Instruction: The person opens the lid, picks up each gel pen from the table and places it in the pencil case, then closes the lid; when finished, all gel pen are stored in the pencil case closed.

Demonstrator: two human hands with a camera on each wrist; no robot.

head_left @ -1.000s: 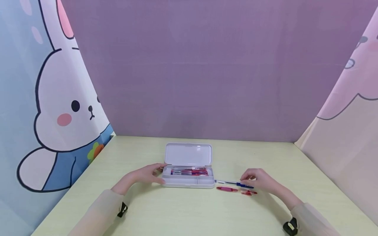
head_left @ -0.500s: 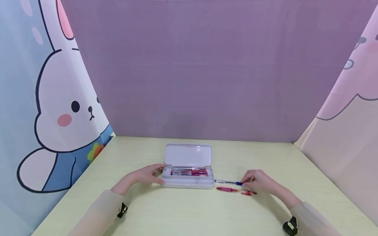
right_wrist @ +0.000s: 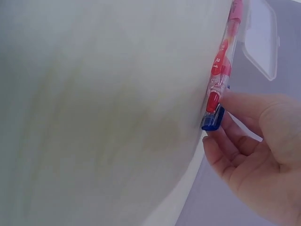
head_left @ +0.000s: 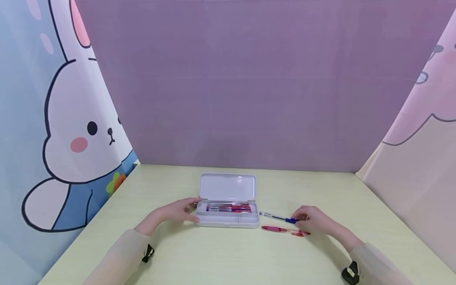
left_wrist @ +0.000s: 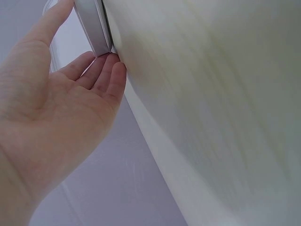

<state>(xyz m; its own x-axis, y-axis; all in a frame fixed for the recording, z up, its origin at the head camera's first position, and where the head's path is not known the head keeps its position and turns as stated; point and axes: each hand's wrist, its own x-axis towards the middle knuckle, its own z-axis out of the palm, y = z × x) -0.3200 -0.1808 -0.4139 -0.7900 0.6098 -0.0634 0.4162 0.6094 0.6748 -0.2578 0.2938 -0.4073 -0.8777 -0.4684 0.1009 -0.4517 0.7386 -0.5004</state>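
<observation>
A white pencil case [head_left: 228, 219] lies with its lid raised, several pens [head_left: 231, 208] in its back compartment. My left hand [head_left: 177, 210] holds the case's left end, thumb at the front corner and fingers at the back; the left wrist view shows this hand [left_wrist: 70, 101] against the case's side [left_wrist: 94, 28]. To the right of the case, my right hand [head_left: 313, 219] pinches a clear pen with a blue cap [head_left: 291, 220] by its capped end. A red pen with a pink grip [head_left: 276, 229] rests on the table just in front; in the right wrist view this red pen [right_wrist: 223, 61] partly hides the blue one.
The pale table [head_left: 221, 257] carries the case and pens. A purple panel [head_left: 249, 87] rises behind its far edge. Cloths with cartoon prints hang on both sides, a rabbit [head_left: 82, 118] on the left one.
My right hand has gone from touching the blue-capped pen to pinching it. The pen's tip has swung slightly away from me, off the case's side. My left hand has stayed in place.
</observation>
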